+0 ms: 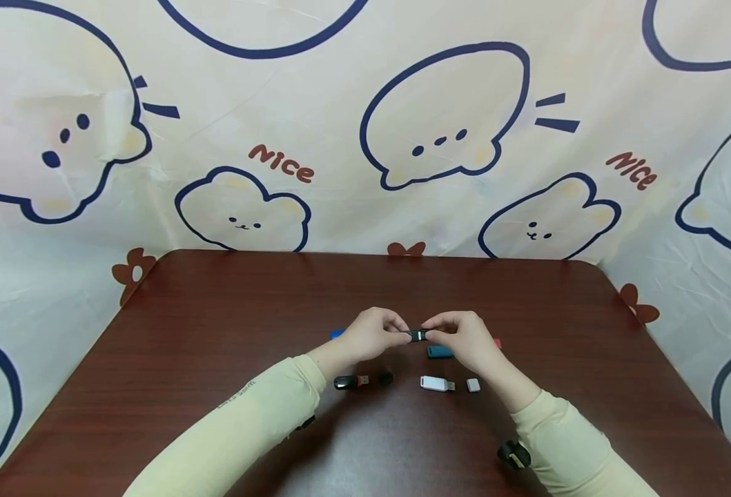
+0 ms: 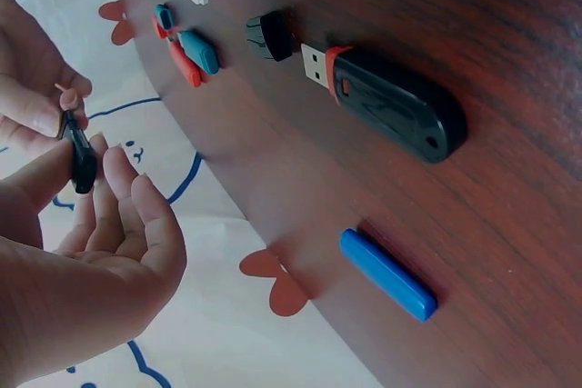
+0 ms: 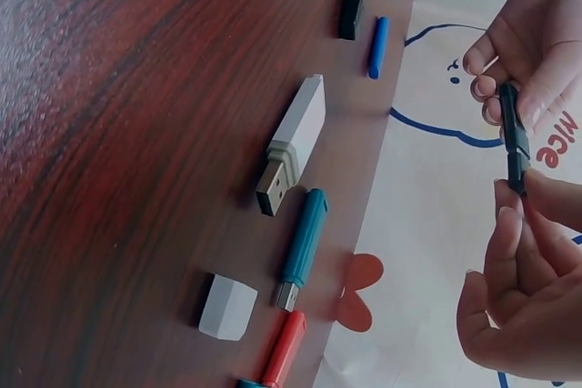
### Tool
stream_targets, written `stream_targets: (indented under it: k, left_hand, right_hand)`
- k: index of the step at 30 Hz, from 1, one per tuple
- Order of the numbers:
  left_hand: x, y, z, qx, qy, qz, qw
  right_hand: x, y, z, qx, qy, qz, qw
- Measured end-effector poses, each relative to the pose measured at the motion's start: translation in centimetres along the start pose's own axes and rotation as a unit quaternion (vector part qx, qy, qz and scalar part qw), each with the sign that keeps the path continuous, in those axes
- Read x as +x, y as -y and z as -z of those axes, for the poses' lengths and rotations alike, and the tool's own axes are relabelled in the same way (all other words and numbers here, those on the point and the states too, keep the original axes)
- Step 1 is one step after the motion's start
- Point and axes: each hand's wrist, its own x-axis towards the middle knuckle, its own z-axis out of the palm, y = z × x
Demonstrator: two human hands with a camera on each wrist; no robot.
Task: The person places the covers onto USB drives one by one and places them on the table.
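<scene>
Above the table, both hands pinch a small black USB stick (image 1: pixel 417 335) between them. My left hand (image 1: pixel 371 335) grips one end with thumb and fingertips, and my right hand (image 1: pixel 467 339) pinches the other end. A pale band shows near the middle of the stick in the head view; whether the right-hand end is a separate cap I cannot tell. In the right wrist view the stick (image 3: pixel 512 129) runs from the left hand (image 3: pixel 546 52) down to the right hand (image 3: pixel 518 270). A teal USB stick (image 1: pixel 439 352) lies beside the right hand, on the table.
Nearer lie a larger black USB stick (image 1: pixel 348 382) with its black cap (image 1: pixel 386 377) apart, and a white USB stick (image 1: pixel 435 383) with its white cap (image 1: pixel 473 385) apart. A blue stick-shaped piece (image 2: pixel 388 274) and a red USB stick (image 3: pixel 284 349) lie farther back on the brown table (image 1: pixel 216 310).
</scene>
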Motion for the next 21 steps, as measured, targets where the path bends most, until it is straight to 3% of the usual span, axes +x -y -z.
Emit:
stream_targets:
  k: [8, 21]
  left_hand:
    - [-0.24, -0.20, -0.02, -0.022, -0.020, 0.007, 0.9996]
    - [-0.29, -0.17, -0.15, -0.033, -0.015, 0.003, 0.9993]
  right_hand:
    - [-0.05, 0.18, -0.03, 0.025, -0.002, -0.017, 0.9996]
    - [0.07, 0.36, -0.06, 0.043, 0.003, -0.026, 0.9987]
